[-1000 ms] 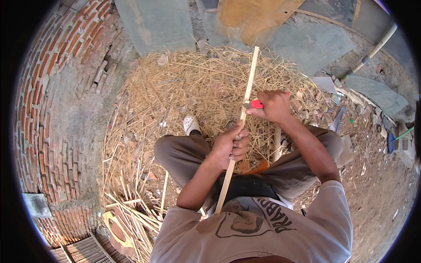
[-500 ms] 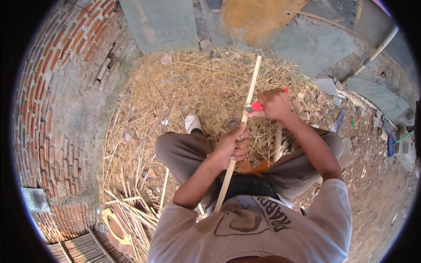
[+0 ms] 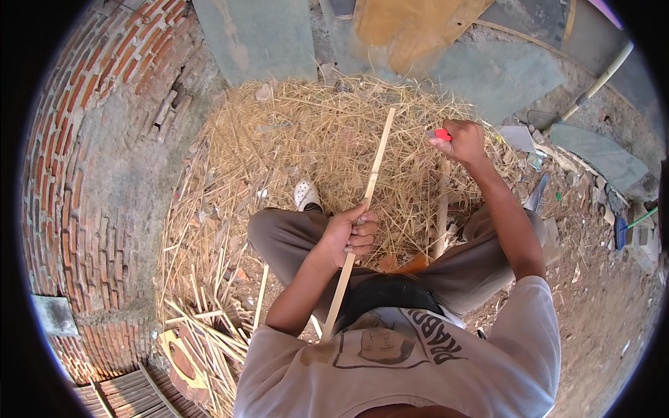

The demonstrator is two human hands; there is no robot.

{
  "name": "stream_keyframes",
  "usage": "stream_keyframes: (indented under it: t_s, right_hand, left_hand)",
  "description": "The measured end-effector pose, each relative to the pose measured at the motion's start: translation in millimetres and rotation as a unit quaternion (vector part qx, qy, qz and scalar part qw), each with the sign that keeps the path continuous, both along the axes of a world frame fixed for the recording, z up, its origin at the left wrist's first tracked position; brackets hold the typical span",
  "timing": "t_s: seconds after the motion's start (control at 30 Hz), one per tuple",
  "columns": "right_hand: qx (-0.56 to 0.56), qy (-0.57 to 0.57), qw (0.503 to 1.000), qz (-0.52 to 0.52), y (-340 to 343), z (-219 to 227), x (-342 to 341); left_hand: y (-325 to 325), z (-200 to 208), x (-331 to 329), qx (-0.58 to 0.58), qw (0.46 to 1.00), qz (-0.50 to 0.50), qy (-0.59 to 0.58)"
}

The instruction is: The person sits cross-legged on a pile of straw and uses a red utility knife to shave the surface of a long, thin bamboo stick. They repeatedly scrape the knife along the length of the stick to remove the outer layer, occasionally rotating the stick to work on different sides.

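My left hand (image 3: 350, 235) is wrapped round a long, flat bamboo strip (image 3: 377, 166) near its middle. The strip tilts from my lap up and slightly right, over the straw-like shavings. A darker ring, like a node, crosses it above my fist. Up and to the right, my right hand (image 3: 463, 143) is closed round a knife (image 3: 442, 134) with a red handle; its short, dark blade points left, apart from the strip. My fingers hide most of the handle.
Pale shavings (image 3: 306, 129) cover the ground before my crossed legs. A bundle of cut strips (image 3: 219, 341) lies at lower left. The brick wall (image 3: 77, 139) rises on the left. Grey sheets (image 3: 265, 42) lean at the back, and a thick stick (image 3: 444, 209) lies by my right knee.
My right hand with the knife has moved up and right, off the strip. My left hand and the bamboo strip have shifted a little left and down.
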State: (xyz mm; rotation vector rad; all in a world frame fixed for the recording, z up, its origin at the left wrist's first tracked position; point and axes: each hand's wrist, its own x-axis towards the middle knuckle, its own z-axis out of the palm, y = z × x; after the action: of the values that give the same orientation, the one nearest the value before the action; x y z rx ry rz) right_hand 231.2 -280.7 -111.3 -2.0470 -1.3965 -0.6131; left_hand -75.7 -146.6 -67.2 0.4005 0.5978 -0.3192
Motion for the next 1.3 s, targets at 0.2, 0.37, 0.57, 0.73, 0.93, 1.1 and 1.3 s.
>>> stream_keyframes:
  t_s: [0.2,0.37,0.57,0.73,0.93,1.1,1.3]
  right_hand:
    - [0.006,-0.027,0.986,0.166,21,0,-78]
    - [-0.018,-0.02,0.985,0.17,24,4,-79]
    - [-0.022,-0.003,0.987,0.16,20,-5,-81]
    - [-0.037,-0.009,0.988,0.153,18,-9,-72]
    - [0.008,-0.053,0.987,0.152,21,-15,-60]
    - [-0.015,-0.083,0.984,0.154,22,-28,-44]
    - [-0.003,-0.085,0.988,0.131,21,-31,-43]
  left_hand:
    - [-9,-12,8,-0.036,0.999,0.004,-0.008]
    - [-16,-4,15,-0.022,1.0,-0.01,-0.008]
    - [-16,2,19,-0.034,0.999,-0.014,-0.002]
    - [-21,6,20,-0.017,1.0,-0.016,-0.002]
    - [-22,3,23,-0.029,0.999,-0.013,-0.007]
    - [-20,-5,28,-0.019,1.0,-0.005,0.003]
    - [-16,-13,31,-0.067,0.998,0.0,-0.013]
